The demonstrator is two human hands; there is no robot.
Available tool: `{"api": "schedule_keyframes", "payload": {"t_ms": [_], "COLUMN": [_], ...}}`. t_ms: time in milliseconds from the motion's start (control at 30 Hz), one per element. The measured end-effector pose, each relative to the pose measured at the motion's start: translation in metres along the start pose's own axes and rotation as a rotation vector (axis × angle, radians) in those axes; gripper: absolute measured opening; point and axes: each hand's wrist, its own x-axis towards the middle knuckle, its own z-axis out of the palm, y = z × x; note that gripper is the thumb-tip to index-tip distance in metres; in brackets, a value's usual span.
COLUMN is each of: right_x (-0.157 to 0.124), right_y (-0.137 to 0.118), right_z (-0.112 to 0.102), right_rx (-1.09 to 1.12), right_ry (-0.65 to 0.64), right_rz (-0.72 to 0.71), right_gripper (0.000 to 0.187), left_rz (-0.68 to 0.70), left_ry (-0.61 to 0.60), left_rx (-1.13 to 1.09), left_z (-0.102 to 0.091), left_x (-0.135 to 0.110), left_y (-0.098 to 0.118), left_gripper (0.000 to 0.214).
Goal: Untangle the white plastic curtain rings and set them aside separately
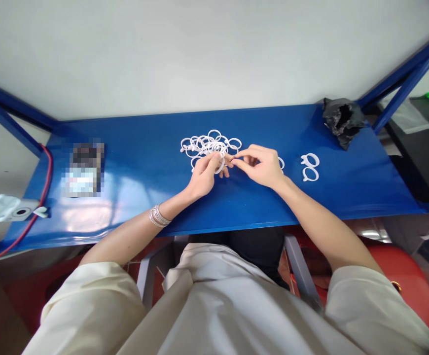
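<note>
My left hand (204, 173) is closed on a white plastic ring (220, 164), holding it over the near edge of a pile of similar rings (207, 143). Close beside it on the right, my right hand (261, 163) has thumb and forefinger pinched together near the left fingertips. Whatever sits in that pinch is too small to make out. Part of another white ring (281, 163) shows behind the right hand. Further right, two white rings with small tabs (310, 167) lie one in front of the other on the blue table (155, 162).
A crumpled black plastic bag (343, 121) sits at the table's back right corner. On the left lie a blurred-out flat object (84, 170), a white device with a round lens (17, 209) and a red cable (48, 172). Blue frame bars (407, 88) rise at both sides.
</note>
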Motion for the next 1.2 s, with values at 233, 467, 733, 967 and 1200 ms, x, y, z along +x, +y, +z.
{"api": "schedule_keyframes", "payload": {"t_ms": [233, 467, 733, 967, 1200], "right_x": [0.01, 0.014, 0.017, 0.013, 0.01], "right_y": [0.007, 0.015, 0.032, 0.049, 0.066], "right_z": [-0.019, -0.039, -0.082, -0.107, -0.104], "right_rx": [0.01, -0.1, -0.178, -0.233, -0.237], "right_ry": [0.163, 0.191, -0.086, -0.319, -0.485], "right_rz": [0.179, 0.241, 0.352, 0.426, 0.418], "right_gripper": [0.029, 0.035, 0.016, 0.036, 0.038], "left_rz": [-0.042, -0.043, -0.014, 0.063, 0.127], "left_ry": [0.067, 0.005, 0.059, 0.09, 0.132], "left_rx": [-0.061, -0.089, -0.107, -0.12, -0.027], "left_z": [-0.002, -0.009, -0.018, -0.018, -0.024], "left_x": [0.001, 0.001, 0.006, 0.009, 0.008], "left_y": [0.0, 0.003, 0.005, 0.002, 0.002], "left_gripper": [0.057, 0.063, 0.028, 0.031, 0.032]}}
